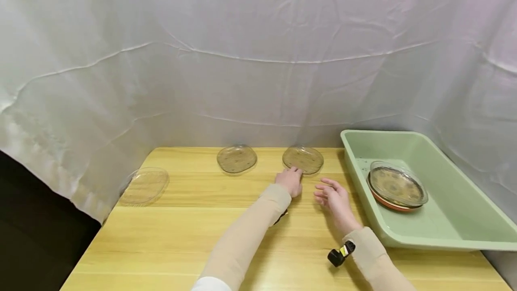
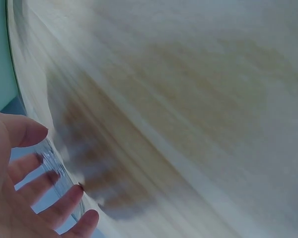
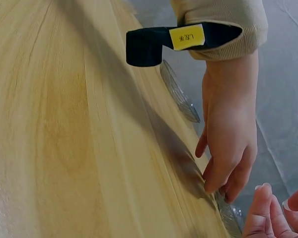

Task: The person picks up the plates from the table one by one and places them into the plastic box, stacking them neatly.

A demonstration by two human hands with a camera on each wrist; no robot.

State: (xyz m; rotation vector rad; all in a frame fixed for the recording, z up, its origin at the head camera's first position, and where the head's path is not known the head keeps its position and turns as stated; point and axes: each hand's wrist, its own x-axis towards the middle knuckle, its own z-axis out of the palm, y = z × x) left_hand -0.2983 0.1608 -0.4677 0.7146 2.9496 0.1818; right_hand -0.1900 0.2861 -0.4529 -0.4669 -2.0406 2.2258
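Observation:
A clear glass plate (image 1: 305, 157) lies at the back of the wooden table, right of centre. At its near rim is my left hand (image 1: 288, 182), fingertips reaching the edge. The left wrist view shows the thumb apart from the spread fingers, with the plate's ribbed rim (image 2: 53, 161) behind them. My right hand (image 1: 335, 201) hovers just to the right, fingers loosely bent and nothing in them. Two more clear plates lie on the table: one (image 1: 237, 159) at the back middle, another (image 1: 147, 184) toward the left edge.
To the right stands a pale green basin (image 1: 456, 208). Inside it a stack of plates (image 1: 397, 185) has a clear one on top and an orange-red rim below. Grey-white curtains (image 1: 258, 89) close off the table's back and sides.

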